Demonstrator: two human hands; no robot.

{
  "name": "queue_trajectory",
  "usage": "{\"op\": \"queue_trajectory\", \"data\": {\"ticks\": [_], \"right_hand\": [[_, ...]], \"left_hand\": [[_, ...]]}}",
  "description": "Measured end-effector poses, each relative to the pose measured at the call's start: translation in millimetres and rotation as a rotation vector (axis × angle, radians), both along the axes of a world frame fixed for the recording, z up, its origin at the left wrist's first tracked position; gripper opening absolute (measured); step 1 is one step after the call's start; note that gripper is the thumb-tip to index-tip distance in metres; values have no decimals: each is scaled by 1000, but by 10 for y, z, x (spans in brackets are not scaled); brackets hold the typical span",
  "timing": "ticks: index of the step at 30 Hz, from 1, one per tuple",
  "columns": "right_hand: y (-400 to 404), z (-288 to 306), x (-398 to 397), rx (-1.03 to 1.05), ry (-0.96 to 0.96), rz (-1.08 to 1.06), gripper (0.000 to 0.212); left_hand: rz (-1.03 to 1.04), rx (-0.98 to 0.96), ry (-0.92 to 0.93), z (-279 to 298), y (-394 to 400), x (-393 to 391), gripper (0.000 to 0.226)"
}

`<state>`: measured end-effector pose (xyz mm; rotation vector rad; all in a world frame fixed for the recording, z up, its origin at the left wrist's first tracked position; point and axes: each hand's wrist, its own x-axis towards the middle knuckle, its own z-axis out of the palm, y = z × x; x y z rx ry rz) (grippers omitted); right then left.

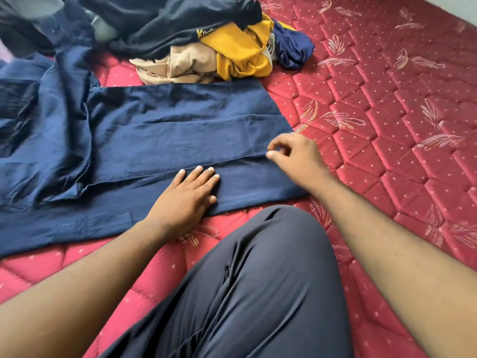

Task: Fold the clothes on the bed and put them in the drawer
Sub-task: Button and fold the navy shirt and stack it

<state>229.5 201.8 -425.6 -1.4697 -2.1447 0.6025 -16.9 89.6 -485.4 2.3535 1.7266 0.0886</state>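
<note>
On quilted bed, creased navy garment

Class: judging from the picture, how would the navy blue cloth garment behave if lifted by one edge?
The navy blue cloth garment is probably floppy: it lies creased and bunched. Likely light, since it looks thin. It should not slide freely on the red quilted mattress.

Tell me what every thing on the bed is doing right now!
Navy garment: spread flat, one fold started.
Left hand: lying flat, pressing the navy garment.
Right hand: fingers curled at the fold's edge; grip unclear.
Clothes pile: crumpled, unfolded.
Dark blue clothes: rumpled, unfolded.
Red mattress: bare, quilted.
</note>
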Motion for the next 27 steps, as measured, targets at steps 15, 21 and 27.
{"op": "queue_trajectory", "data": {"ticks": [15, 21, 27], "right_hand": [[60, -818, 123, 164, -503, 687, 82], [176, -622, -62, 122, -759, 764, 79], [-150, -52, -1017, 160, -958, 869, 97]], "left_hand": [[126, -41, 149, -195, -665, -979, 62], [492, -194, 132, 42, -1836, -2386, 68], [464, -36, 152, 53, -1660, -2110, 91]]}}
